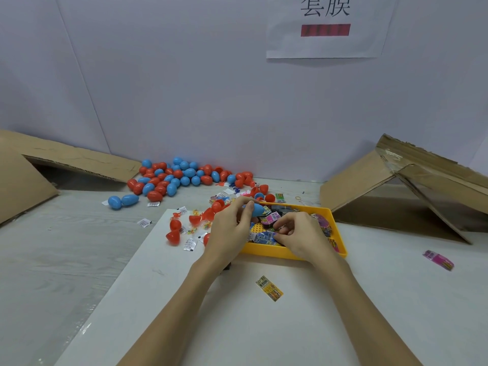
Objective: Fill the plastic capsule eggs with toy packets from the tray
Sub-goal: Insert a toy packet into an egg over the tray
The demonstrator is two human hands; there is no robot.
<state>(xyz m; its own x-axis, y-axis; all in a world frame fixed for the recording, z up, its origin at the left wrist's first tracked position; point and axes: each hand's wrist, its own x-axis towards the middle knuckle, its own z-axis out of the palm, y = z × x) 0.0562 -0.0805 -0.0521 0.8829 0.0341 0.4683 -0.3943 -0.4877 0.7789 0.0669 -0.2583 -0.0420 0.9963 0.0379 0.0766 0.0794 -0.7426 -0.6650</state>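
**Packet under the right hand, egg half waiting just up-left**

A blue egg half (pixel 255 209) is held in the left hand (pixel 232 228), pinched between thumb and curled fingers at the centre of the frame, just above the near-left corner of the yellow tray (pixel 285 252). Its long axis is laid roughly left to right, with the pointed end toward the right; the open end is hidden behind the fingers, so its facing cannot be told.

The right hand (pixel 298 235) is set down inside the tray, fingers curled onto a blue packet (pixel 265 237) lying flat on the tray floor. A grip on it appears to be taken, though how firm cannot be seen.

Here the coming move is decided: the packet lies just below and slightly right of the egg half, near but not touching. A short lift up and to the left is judged to be needed, and the right hand is plainly the nearer one.

More packets are heaped toward the tray's far side. Filled eggs (pixel 171 178) are piled at the wall, upper left of centre, with red halves (pixel 174 235) scattered left of the tray on the table (pixel 369 299).
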